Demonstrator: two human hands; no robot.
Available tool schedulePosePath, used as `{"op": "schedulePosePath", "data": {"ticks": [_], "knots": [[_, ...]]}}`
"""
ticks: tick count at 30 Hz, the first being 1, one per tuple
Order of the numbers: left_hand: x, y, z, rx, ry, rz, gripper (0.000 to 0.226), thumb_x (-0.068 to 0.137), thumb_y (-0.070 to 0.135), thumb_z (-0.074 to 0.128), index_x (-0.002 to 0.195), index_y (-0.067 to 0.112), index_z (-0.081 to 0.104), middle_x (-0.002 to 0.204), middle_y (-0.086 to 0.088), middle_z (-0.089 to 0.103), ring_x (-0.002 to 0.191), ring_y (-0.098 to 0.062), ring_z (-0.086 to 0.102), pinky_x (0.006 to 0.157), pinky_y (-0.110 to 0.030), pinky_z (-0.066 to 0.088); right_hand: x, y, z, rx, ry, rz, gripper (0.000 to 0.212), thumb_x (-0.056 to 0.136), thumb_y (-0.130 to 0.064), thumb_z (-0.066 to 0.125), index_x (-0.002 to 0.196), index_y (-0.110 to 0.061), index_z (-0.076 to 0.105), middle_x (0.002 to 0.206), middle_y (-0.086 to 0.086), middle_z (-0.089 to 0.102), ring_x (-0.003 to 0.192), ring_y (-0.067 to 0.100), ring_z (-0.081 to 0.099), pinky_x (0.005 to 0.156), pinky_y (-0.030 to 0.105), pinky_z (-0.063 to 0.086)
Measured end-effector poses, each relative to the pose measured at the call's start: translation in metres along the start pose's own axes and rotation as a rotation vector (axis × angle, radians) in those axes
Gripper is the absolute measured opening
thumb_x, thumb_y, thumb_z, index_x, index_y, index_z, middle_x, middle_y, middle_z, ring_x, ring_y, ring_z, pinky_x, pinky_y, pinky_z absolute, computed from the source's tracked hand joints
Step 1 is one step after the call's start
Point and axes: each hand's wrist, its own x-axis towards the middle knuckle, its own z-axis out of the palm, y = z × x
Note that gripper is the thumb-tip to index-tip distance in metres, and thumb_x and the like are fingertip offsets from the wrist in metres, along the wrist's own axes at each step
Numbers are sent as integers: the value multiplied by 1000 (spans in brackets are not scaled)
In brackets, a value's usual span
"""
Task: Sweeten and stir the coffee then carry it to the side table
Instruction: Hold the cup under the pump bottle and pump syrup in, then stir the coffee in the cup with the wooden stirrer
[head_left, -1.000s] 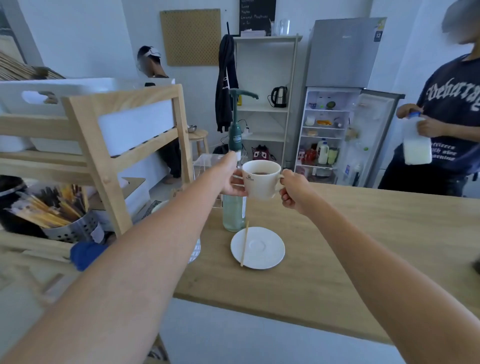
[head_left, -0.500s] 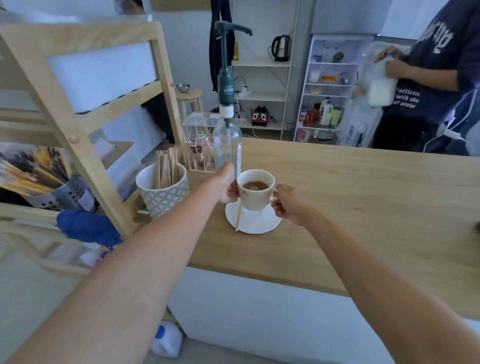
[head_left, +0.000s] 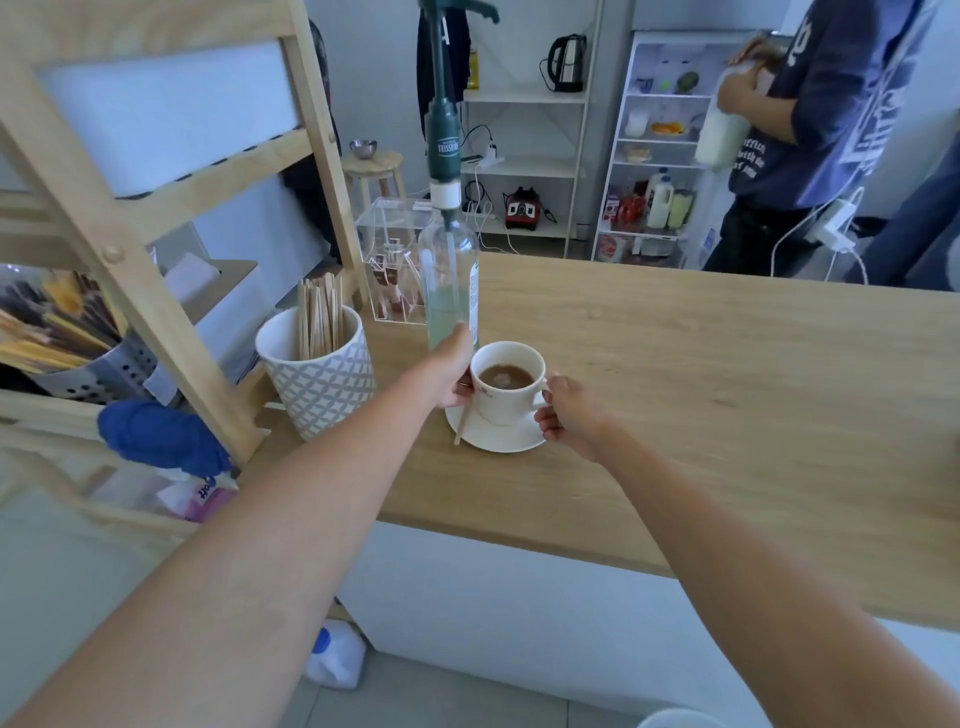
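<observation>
A white coffee cup (head_left: 509, 400) with brown coffee in it stands on a white saucer (head_left: 493, 441) on the wooden counter (head_left: 727, 395). My left hand (head_left: 451, 375) grips the cup's left side and my right hand (head_left: 566, 415) pinches its handle on the right. A wooden stir stick (head_left: 461, 427) leans across the saucer's left rim. Just behind the cup stands a clear syrup bottle (head_left: 448, 280) with a tall green pump.
A patterned pot of wooden stir sticks (head_left: 317, 371) and a clear sachet box (head_left: 392, 260) sit left of the bottle. A wooden shelf frame (head_left: 156, 291) rises at left. Another person (head_left: 810, 130) holds a milk bottle by the open fridge (head_left: 660, 150).
Both hands have lowered the cup from mid-air down onto the saucer. My view has tilted down toward the counter.
</observation>
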Motion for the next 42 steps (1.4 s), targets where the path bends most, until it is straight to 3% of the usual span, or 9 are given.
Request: {"op": "schedulePosePath", "data": {"ticks": [4, 9, 13, 15, 17, 25, 30, 36, 42], "knots": [[-2, -2, -3, 59, 37, 44, 73, 97, 58, 13, 135, 4, 44, 101, -10, 56, 89, -19, 54, 85, -32, 43, -4, -1, -1, -39, 12, 3, 38, 100, -38, 27, 78, -13, 45, 66, 8, 50, 52, 16, 44, 52, 26, 39], [-7, -17, -20, 458, 191, 224, 76, 97, 58, 6, 147, 8, 34, 151, -18, 38, 138, -33, 38, 112, -45, 32, -13, 4, 6, -273, 264, -169, 39, 96, -50, 33, 107, -15, 42, 99, 11, 63, 72, 21, 56, 63, 30, 41], [-15, -47, -39, 764, 296, 397, 68, 101, 49, 11, 87, 7, 61, 83, -13, 61, 81, -26, 60, 71, -34, 44, -39, 15, 20, -672, 406, -496, 30, 94, -30, 46, 118, -12, 43, 104, 10, 63, 84, 33, 61, 65, 34, 43], [-11, -68, -46, 866, 329, 461, 57, 103, 42, 17, 122, 8, 58, 124, -14, 59, 119, -27, 53, 97, -40, 41, -44, 21, 34, -848, 354, -644, 31, 92, -23, 49, 120, -10, 49, 109, 10, 61, 90, 35, 62, 66, 38, 48], [-9, -87, -51, 948, 324, 492, 54, 103, 38, 21, 148, 9, 32, 158, -8, 27, 148, -23, 18, 117, -45, 17, -45, 29, 45, -981, 241, -745, 32, 91, -20, 51, 121, -10, 55, 111, 10, 60, 95, 34, 62, 63, 38, 49], [-3, -131, -51, 1129, 344, 579, 58, 102, 37, 22, 153, 11, 17, 163, -4, 13, 151, -18, 5, 122, -38, 4, -30, 36, 71, -1296, 45, -716, 50, 93, -20, 43, 143, -27, 40, 119, 12, 52, 105, 34, 57, 81, 38, 47], [-4, -131, -50, 1180, 319, 529, 58, 102, 39, 16, 155, 13, 11, 164, -2, 6, 151, -17, 1, 123, -39, 1, -26, 33, 73, -1324, 60, -732, 35, 94, -23, 45, 123, -24, 64, 112, 10, 57, 96, 33, 59, 79, 34, 44], [-3, -131, -50, 1191, 314, 522, 58, 102, 38, 16, 155, 13, 10, 164, -3, 5, 151, -17, 0, 123, -39, 0, -30, 24, 73, -1208, 262, -1002, 13, 70, -16, 63, 66, -16, 75, 61, 2, 68, 48, 25, 64, 48, 26, 44], [-1, -133, -50, 1210, 333, 536, 59, 101, 38, 17, 154, 12, 13, 163, -4, 9, 151, -18, 3, 122, -41, 3, -41, -13, 68, -778, 447, -977, 20, 86, -14, 56, 78, -4, 71, 73, 10, 71, 60, 30, 65, 44, 32, 50]]}}
